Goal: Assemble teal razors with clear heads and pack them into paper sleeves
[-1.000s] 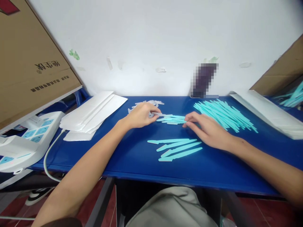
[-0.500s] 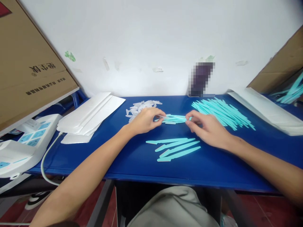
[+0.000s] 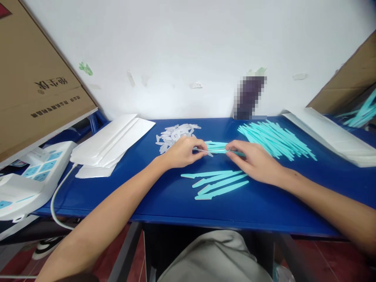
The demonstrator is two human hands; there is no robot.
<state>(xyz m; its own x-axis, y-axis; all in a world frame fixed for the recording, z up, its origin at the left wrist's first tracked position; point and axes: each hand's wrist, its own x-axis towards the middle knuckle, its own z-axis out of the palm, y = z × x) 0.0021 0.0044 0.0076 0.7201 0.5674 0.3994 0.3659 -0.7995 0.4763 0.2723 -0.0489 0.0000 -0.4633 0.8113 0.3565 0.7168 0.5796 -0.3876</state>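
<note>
My left hand (image 3: pixel 185 152) pinches a thin translucent blade cover (image 3: pixel 209 153) between thumb and fingertips. Facing it, my right hand (image 3: pixel 254 158) has its fingers closed on a turquoise eyebrow razor (image 3: pixel 236 153), partly hidden by those fingers. Behind and between the hands, more turquoise razors (image 3: pixel 216 144) lie on the table. Closer to me rests a spread row of several razors (image 3: pixel 221 183), blades to the left. Beyond my left hand is a heap of clear covers (image 3: pixel 178 132); a big pile of razors (image 3: pixel 277 139) lies beyond my right hand.
White paper sleeves (image 3: pixel 111 141) lie at the left of the blue table (image 3: pixel 164 203), near a power strip (image 3: pixel 44 172) with a white cable. More white packaging (image 3: pixel 331 137) is at the right. Cardboard boxes (image 3: pixel 38 58) flank both sides, and a white wall (image 3: pixel 176 47) stands behind.
My hands have come closer together, the right one moving slightly left and the left one slightly right. The cover now tilts down toward the right. The piles look unchanged.
</note>
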